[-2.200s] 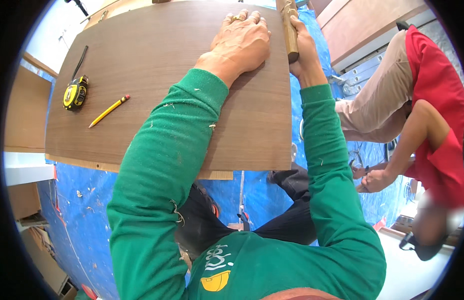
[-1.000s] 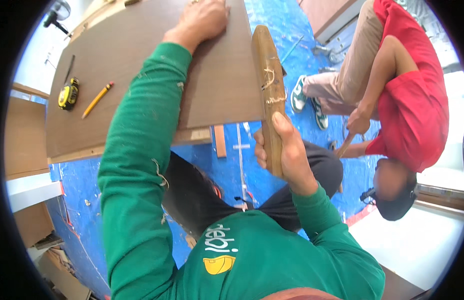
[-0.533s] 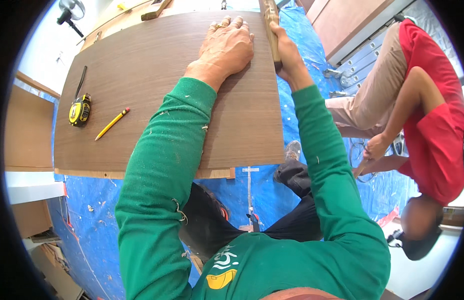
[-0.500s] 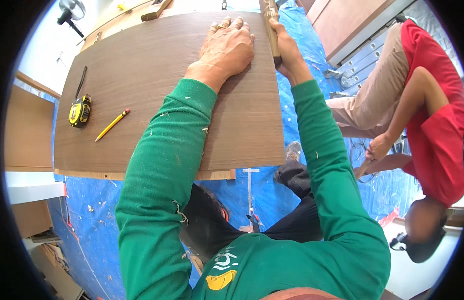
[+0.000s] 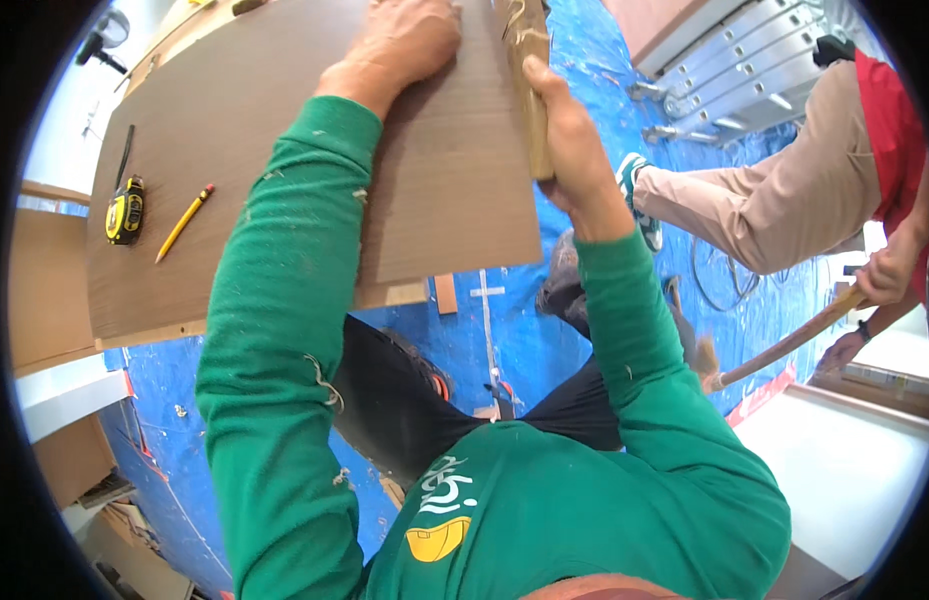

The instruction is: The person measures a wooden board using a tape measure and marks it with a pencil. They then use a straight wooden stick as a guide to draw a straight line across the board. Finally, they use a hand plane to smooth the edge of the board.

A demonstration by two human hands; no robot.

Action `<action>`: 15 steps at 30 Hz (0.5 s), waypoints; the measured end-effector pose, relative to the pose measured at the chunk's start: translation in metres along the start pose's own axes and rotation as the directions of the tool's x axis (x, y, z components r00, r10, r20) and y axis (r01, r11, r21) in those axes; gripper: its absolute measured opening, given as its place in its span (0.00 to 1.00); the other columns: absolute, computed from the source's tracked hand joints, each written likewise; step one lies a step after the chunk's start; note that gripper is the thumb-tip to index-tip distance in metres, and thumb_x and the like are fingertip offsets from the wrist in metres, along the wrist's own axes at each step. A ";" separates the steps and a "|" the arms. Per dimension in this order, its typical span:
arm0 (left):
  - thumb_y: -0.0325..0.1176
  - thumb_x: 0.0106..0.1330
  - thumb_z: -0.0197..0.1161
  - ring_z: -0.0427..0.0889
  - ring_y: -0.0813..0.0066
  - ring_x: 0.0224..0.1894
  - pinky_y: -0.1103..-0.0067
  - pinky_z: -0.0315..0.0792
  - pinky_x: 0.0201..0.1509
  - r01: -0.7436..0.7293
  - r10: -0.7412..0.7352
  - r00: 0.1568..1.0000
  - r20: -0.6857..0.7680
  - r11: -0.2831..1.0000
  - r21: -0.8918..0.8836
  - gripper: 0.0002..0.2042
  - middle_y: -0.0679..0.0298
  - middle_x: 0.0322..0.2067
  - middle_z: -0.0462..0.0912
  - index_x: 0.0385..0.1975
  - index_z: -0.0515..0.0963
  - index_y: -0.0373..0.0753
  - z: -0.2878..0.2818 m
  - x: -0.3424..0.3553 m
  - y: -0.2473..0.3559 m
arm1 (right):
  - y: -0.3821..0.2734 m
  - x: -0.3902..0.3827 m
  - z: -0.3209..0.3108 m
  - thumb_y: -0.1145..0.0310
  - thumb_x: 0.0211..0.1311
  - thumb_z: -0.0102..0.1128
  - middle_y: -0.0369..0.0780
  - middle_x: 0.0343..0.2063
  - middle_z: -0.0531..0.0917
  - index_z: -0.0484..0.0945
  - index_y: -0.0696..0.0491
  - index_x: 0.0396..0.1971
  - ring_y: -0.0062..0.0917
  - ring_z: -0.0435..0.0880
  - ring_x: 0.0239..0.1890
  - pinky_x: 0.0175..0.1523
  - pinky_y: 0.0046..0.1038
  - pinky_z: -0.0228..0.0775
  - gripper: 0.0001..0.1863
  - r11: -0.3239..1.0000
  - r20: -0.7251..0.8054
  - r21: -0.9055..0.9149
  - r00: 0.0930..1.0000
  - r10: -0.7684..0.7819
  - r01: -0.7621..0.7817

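Observation:
My left hand (image 5: 409, 42) lies on the brown wood-grain panel (image 5: 274, 130) near the upper edge of the view. Its fingertips run out of the picture, but the back of the hand stays flat to the surface. In my right hand (image 5: 576, 150) is a wooden hand plane (image 5: 529, 95), gripped along the panel's right edge, with pale curled shavings on its upper part. The plane's far end is cut off. On the panel's left side lie a yellow-and-black tape measure (image 5: 125, 210) and a yellow pencil (image 5: 185, 222).
Blue sheeting (image 5: 464, 340) covers the floor. At right, a person in tan trousers (image 5: 774, 200) holds a long wooden-handled tool (image 5: 784, 350) close to my right elbow. A folded metal ladder (image 5: 744, 70) lies behind them. Cables (image 5: 724, 285) trail on the sheeting.
My right hand has drawn the plane toward me along the panel's edge. My left hand stays on the panel. The whole view has shifted, and the other person has moved, their tool now extended leftward.

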State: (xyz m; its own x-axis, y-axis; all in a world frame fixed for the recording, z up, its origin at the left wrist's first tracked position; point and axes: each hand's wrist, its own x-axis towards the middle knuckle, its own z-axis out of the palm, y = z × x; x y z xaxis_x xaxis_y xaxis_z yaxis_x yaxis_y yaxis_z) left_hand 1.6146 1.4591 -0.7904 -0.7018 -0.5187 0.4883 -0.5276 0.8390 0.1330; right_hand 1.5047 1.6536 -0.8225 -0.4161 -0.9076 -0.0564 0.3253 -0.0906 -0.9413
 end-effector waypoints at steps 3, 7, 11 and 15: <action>0.37 0.81 0.49 0.75 0.42 0.70 0.56 0.65 0.78 -0.009 0.008 0.996 0.089 1.000 0.012 0.21 0.39 0.66 0.78 0.58 0.79 0.25 -0.009 0.004 -0.006 | 0.012 -0.079 -0.005 0.48 0.82 0.51 0.47 0.48 0.85 0.74 0.62 0.64 0.31 0.86 0.44 0.45 0.32 0.79 0.30 0.956 0.015 -0.280 0.996 -0.084 0.084; 0.39 0.82 0.49 0.74 0.43 0.71 0.58 0.64 0.78 -0.002 0.005 0.997 0.073 0.999 -0.034 0.22 0.39 0.67 0.77 0.61 0.78 0.25 -0.002 0.003 -0.009 | -0.018 -0.191 0.007 0.48 0.81 0.51 0.40 0.37 0.78 0.63 0.60 0.73 0.23 0.80 0.31 0.32 0.29 0.74 0.35 0.940 -0.001 -0.242 0.969 0.246 -0.239; 0.39 0.82 0.49 0.73 0.43 0.72 0.58 0.64 0.79 0.005 -0.003 0.995 0.102 1.000 -0.020 0.23 0.39 0.68 0.76 0.63 0.78 0.26 -0.010 0.001 -0.007 | -0.011 -0.259 0.016 0.43 0.78 0.54 0.36 0.35 0.76 0.62 0.57 0.73 0.17 0.77 0.27 0.29 0.22 0.71 0.38 0.958 -0.018 -0.015 0.958 0.288 -0.288; 0.44 0.83 0.49 0.71 0.49 0.75 0.60 0.63 0.80 0.011 -0.016 0.992 0.127 0.999 0.041 0.25 0.45 0.72 0.74 0.69 0.76 0.33 -0.002 0.004 -0.007 | 0.003 -0.263 0.004 0.46 0.79 0.56 0.36 0.36 0.76 0.61 0.56 0.73 0.17 0.78 0.29 0.29 0.22 0.73 0.36 0.964 0.011 0.087 0.968 0.251 -0.251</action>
State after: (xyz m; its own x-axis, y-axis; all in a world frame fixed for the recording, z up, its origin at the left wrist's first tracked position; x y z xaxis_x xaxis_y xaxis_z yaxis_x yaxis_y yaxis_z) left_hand 1.6167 1.4521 -0.7877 -0.7485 -0.5484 0.3729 -0.5541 0.8261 0.1028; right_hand 1.6190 1.8906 -0.8090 -0.3115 -0.9057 -0.2875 0.4923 0.1049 -0.8641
